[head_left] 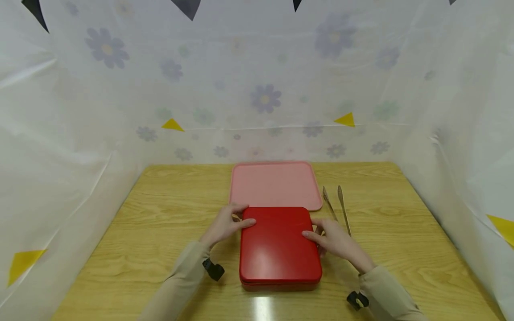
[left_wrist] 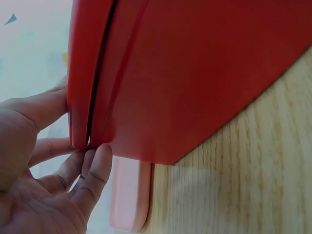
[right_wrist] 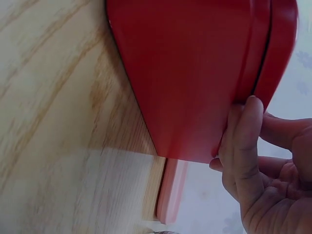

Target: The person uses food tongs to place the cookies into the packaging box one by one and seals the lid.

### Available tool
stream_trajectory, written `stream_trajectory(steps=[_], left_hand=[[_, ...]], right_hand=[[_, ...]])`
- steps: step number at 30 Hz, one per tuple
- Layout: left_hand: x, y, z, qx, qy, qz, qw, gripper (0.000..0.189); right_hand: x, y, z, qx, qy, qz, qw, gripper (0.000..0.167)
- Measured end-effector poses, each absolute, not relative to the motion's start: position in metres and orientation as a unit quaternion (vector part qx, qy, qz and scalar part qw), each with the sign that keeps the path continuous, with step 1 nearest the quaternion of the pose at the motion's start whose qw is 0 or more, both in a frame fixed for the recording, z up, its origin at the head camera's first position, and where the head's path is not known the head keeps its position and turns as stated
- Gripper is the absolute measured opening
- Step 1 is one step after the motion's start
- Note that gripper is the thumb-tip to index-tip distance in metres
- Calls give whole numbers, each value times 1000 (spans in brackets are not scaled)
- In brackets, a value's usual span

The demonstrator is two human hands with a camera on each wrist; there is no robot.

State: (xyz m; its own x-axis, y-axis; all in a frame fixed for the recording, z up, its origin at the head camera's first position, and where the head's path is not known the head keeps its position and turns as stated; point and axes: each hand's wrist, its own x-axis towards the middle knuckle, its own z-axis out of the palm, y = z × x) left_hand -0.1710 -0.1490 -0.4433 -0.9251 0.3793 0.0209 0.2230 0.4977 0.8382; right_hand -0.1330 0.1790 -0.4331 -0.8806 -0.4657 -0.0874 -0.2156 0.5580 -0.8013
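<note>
A red rectangular box [head_left: 281, 286] with rounded corners stands on the table, its glossy lid [head_left: 277, 254] on top. My left hand [head_left: 225, 226] pinches the lid near its far left corner, thumb on top. In the left wrist view, the fingertips [left_wrist: 101, 161] of that hand touch the seam under the lid's rim. On the opposite side, my right hand [head_left: 335, 238] grips the lid's right edge, thumb over the top. Its fingers [right_wrist: 247, 131] press at the rim from below in the right wrist view. A narrow dark gap runs between lid and box. The inside is hidden.
Behind the box lies a pink tray [head_left: 273, 183], its near edge partly covered. Metal tongs [head_left: 343, 209] lie right of the tray, beyond my right hand. The wooden table [head_left: 160, 214] ends against white flowered sheeting [head_left: 225, 98] at the back and sides.
</note>
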Motion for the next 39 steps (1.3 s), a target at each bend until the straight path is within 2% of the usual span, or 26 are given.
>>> stream_trajectory(steps=[16,19,23,25,28,34,39], left_hand=[[-161,-146,-444,188,881,430,62,66],[-151,-148,-442,192,884,418,90,83],[-132,-151,-437,202,879,397,171,119],[-125,-152,-435,217,873,385,207,133],[-120,-154,-434,236,861,379,246,143],[-121,-155,-434,246,847,384,273,145],[-121,-154,-431,226,851,375,288,146]], right_hand=[[-129,179,-435,-196,874,-423,136,44],[-131,180,-432,-187,875,-422,147,58],[-145,184,-429,-172,881,-411,159,70],[-157,185,-429,-168,883,-408,159,67],[-172,184,-430,-171,881,-410,162,58],[-186,178,-433,-194,884,-394,161,32],[-189,175,-432,-191,883,-401,155,29]])
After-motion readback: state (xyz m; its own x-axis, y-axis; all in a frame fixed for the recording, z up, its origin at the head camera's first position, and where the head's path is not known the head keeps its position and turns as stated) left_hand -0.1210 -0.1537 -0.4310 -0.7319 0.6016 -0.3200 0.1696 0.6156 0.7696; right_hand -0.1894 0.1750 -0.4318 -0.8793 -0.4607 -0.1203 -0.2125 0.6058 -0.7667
